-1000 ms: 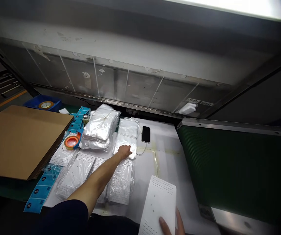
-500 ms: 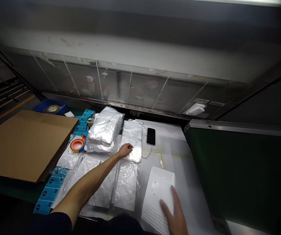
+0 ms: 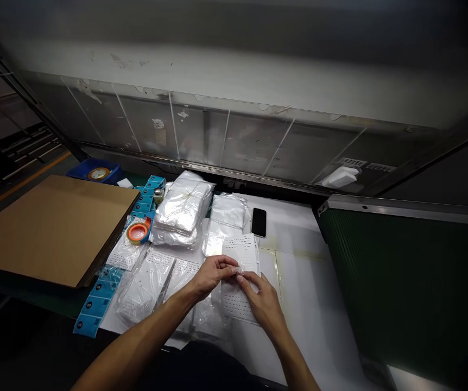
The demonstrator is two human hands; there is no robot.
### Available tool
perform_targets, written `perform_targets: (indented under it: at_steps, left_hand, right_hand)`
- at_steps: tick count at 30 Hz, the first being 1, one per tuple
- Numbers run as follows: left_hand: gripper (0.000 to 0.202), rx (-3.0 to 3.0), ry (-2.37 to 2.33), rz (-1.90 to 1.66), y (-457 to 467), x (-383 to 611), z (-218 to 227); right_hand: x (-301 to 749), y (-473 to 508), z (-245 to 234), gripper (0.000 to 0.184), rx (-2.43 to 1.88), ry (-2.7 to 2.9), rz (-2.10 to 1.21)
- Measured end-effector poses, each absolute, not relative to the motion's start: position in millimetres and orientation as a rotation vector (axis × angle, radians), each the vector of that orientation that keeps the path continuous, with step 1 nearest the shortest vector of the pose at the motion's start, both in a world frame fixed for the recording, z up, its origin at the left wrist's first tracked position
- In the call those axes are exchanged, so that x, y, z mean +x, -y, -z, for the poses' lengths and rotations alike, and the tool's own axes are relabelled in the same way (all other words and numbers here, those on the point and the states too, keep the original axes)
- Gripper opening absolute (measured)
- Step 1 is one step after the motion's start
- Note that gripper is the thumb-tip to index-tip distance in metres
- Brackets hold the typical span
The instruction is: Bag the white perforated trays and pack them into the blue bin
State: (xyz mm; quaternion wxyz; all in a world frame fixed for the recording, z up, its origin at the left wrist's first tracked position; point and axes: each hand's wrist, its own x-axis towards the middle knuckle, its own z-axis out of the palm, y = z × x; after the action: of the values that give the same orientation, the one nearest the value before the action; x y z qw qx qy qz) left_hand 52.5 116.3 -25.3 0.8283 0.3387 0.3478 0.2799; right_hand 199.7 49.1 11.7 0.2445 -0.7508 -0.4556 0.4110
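Observation:
My left hand [image 3: 210,276] and my right hand [image 3: 261,300] meet over a white perforated panel [image 3: 242,259] lying on the white table [image 3: 299,282]. Both pinch the edge of a clear plastic bag [image 3: 240,270] at the panel's middle. Several bagged white panels [image 3: 152,277] lie side by side just left of my hands. Behind them sits a flat pile of empty clear bags [image 3: 226,217] and a taller bundle of bags [image 3: 183,206].
A black phone [image 3: 259,221] lies behind the panel. An orange tape roll [image 3: 138,232], a strip of blue labels [image 3: 95,307] and a brown cardboard sheet [image 3: 50,228] are to the left. A green conveyor [image 3: 405,282] borders the right. A blue tray [image 3: 95,172] sits far left.
My left hand drew back from the bag pile with a clear bag. My right hand slid the white panel up to the middle, and both hands now meet over it.

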Motion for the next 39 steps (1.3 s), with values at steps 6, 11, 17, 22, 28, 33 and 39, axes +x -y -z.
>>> perform_targets:
  at_steps: [6, 11, 17, 22, 28, 33, 39]
  left_hand:
    - [0.029, 0.480, -0.738, -0.615, -87.3, 22.2, 23.6]
    - [0.036, 0.510, -0.682, -0.565, -79.1, 1.6, 6.9]
    - [0.031, 1.202, -1.155, -0.613, -82.0, 1.8, 19.5]
    - [0.043, 1.123, -1.190, -0.573, -88.1, 4.8, 37.4]
    - [0.044, 1.049, -1.024, -0.482, -94.7, 15.0, 34.8]
    - [0.046, 0.960, -0.925, -0.444, -102.3, 8.1, 31.3]
    - [0.045, 0.926, -0.990, -0.535, -82.9, 7.0, 30.4]
  right_hand:
    - [197.4, -31.5, -14.4, 0.028, -2.107, 1.400, -1.049]
    - [198.2, -31.9, -14.8, 0.030, -2.244, 1.502, -0.928]
    - [207.4, -41.6, -33.6, 0.033, -2.254, 1.463, -0.951]
    - [250.2, 2.1, -49.6, 0.040, -2.187, 0.915, -1.078]
    - [202.8, 58.3, -41.7, 0.032, -1.380, 0.278, -1.928]
    - [175.0, 48.9, -33.8, 0.025, -1.278, 0.124, -2.010]
    - [184.6, 45.3, -32.4, 0.047, -1.699, 0.054, -1.812]
